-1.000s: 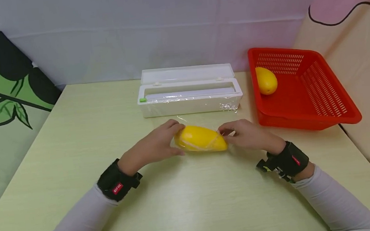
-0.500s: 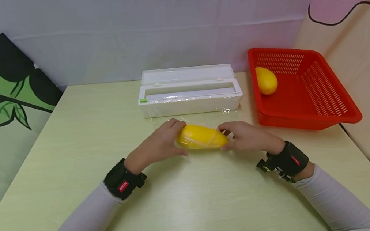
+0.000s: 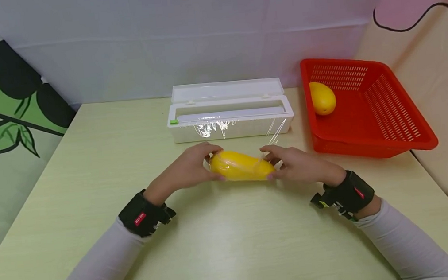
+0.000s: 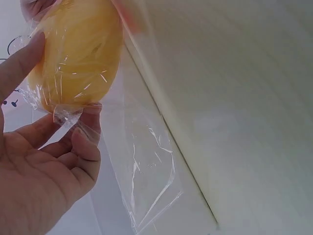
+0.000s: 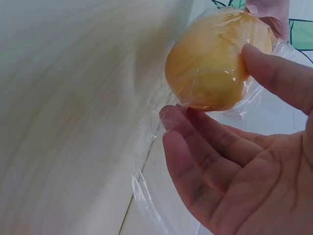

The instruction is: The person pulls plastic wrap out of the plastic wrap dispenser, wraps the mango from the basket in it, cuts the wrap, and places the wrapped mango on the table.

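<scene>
A yellow mango wrapped in clear plastic film lies between both hands in the head view. My left hand grips its left end, thumb on the near side and fingers on the far side. My right hand holds the tapered right end the same way. Loose clear film hangs off the mango in the left wrist view and bunches at its end. Film runs from the mango back to the white cling film box, whose lid stands up, showing the roll inside.
A red basket stands at the back right with another yellow mango inside. The box sits at the table's back, before a pale cloth wall. A green slider is at the box's left front edge.
The mango has turned over between the hands and its film seam has shifted. My left hand has moved slightly left, its thumb now on the mango. Film creases before the box look different.
</scene>
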`<action>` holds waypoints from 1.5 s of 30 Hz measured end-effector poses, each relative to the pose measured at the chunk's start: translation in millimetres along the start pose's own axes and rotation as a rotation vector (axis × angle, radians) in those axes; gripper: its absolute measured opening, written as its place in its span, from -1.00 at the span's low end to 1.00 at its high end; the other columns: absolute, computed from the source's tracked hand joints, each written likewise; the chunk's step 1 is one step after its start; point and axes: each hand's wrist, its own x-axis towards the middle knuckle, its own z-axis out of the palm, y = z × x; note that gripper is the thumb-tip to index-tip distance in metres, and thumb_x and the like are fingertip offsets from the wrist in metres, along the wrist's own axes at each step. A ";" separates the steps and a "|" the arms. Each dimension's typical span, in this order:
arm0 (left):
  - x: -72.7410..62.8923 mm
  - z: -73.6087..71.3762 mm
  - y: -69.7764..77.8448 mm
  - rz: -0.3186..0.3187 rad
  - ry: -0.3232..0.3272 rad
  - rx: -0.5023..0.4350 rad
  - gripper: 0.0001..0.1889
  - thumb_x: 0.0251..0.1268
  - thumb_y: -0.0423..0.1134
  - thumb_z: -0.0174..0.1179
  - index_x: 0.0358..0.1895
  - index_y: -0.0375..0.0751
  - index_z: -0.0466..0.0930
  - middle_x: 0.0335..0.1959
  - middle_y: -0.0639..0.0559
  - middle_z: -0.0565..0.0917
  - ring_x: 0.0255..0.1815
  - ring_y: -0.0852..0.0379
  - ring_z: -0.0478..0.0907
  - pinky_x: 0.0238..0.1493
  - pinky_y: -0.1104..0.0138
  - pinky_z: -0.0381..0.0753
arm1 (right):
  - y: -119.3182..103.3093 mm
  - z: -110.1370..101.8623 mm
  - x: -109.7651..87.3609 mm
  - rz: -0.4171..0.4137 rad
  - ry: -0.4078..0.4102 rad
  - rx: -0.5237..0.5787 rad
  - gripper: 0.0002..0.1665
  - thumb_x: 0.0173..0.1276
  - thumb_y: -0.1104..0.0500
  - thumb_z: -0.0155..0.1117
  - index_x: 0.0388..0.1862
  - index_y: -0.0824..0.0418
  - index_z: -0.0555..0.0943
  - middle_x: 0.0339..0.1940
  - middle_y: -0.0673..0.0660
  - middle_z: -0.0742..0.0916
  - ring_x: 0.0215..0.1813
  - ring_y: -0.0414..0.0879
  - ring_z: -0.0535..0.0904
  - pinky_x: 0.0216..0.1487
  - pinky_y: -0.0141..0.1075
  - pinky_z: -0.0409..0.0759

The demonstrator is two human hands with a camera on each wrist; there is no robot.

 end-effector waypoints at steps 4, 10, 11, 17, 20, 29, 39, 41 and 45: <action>-0.1 -3.0 -3.1 -0.052 -0.009 -0.042 -0.16 -0.05 0.01 0.57 0.34 -0.21 0.44 0.11 -0.01 0.60 0.03 0.00 0.51 0.02 0.17 0.54 | -0.6 -1.6 -0.6 0.008 0.023 0.083 -0.09 0.33 0.10 0.41 0.49 0.24 0.12 0.23 0.24 0.65 0.19 0.08 0.58 0.12 -0.10 0.62; -0.3 -7.2 -7.4 -0.088 0.015 -0.121 -0.07 -0.03 0.05 0.56 0.39 -0.22 0.28 0.12 -0.05 0.62 0.02 0.02 0.52 0.01 0.15 0.55 | -1.9 -4.8 -2.6 -0.046 0.072 0.104 -0.35 0.39 0.12 0.35 0.28 0.22 0.22 0.12 0.20 0.72 0.07 0.02 0.64 0.03 -0.16 0.63; -0.4 -7.8 -7.8 -0.089 0.019 -0.141 -0.09 -0.02 0.04 0.55 0.37 -0.21 0.28 0.09 -0.04 0.63 0.01 0.03 0.53 0.00 0.15 0.55 | -1.8 -5.4 -3.1 -0.057 0.080 0.081 -0.40 0.39 0.10 0.34 0.25 0.20 0.26 0.11 0.19 0.72 0.06 0.01 0.64 0.03 -0.16 0.63; -0.8 -9.1 -9.7 -0.071 0.031 -0.188 -0.31 0.06 -0.01 0.51 0.20 -0.16 0.37 -0.01 -0.01 0.65 -0.08 0.05 0.56 -0.06 0.18 0.57 | -2.2 -7.9 -2.6 -0.103 0.114 -0.037 -0.54 0.40 0.05 0.34 0.18 0.12 0.44 0.05 0.03 0.70 0.09 -0.03 0.62 0.02 -0.13 0.64; -0.7 -9.6 -10.6 -0.055 0.035 -0.173 -0.39 0.08 0.00 0.50 0.14 -0.16 0.46 -0.06 0.00 0.64 -0.13 0.06 0.56 -0.11 0.20 0.58 | -3.0 -8.2 -2.2 -0.099 0.127 -0.085 -0.50 0.37 0.02 0.36 0.21 0.09 0.45 0.06 -0.02 0.65 0.10 -0.05 0.58 0.04 -0.09 0.61; 1.1 -11.6 -13.8 -0.076 0.048 -0.224 -0.44 0.15 0.00 0.45 0.14 -0.20 0.53 -0.07 -0.03 0.64 -0.14 0.04 0.57 -0.14 0.22 0.57 | -2.8 -8.7 -2.1 -0.131 0.175 -0.197 -0.33 0.28 0.04 0.46 0.30 0.10 0.40 0.25 0.09 0.48 0.20 0.00 0.46 0.17 0.01 0.57; 2.4 -14.9 -13.6 -0.096 0.028 -0.380 -0.50 0.28 -0.04 0.36 0.15 -0.26 0.51 -0.05 -0.11 0.65 -0.04 -0.02 0.58 0.02 0.16 0.57 | -11.4 -9.3 -5.7 -0.112 0.288 -0.398 -0.14 0.25 0.02 0.49 0.43 0.20 0.31 0.41 0.24 0.36 0.33 0.14 0.38 0.21 0.05 0.54; 3.4 -15.3 -13.9 -0.101 0.027 -0.401 -0.52 0.30 -0.04 0.34 0.15 -0.25 0.52 -0.06 -0.11 0.65 -0.04 -0.05 0.57 0.03 0.14 0.57 | -16.5 -8.9 -7.2 -0.098 0.323 -0.472 -0.07 0.23 0.00 0.50 0.46 0.21 0.27 0.44 0.27 0.35 0.32 0.19 0.41 0.20 0.07 0.54; 7.3 -15.6 -15.9 -0.109 0.025 -0.427 -0.54 0.34 -0.01 0.29 0.14 -0.25 0.53 -0.10 -0.11 0.65 -0.08 -0.11 0.56 -0.02 0.09 0.58 | -27.0 -7.9 -7.5 -0.051 0.374 -0.579 0.04 0.18 -0.01 0.53 0.53 0.19 0.19 0.49 0.33 0.30 0.35 0.26 0.39 0.22 0.17 0.49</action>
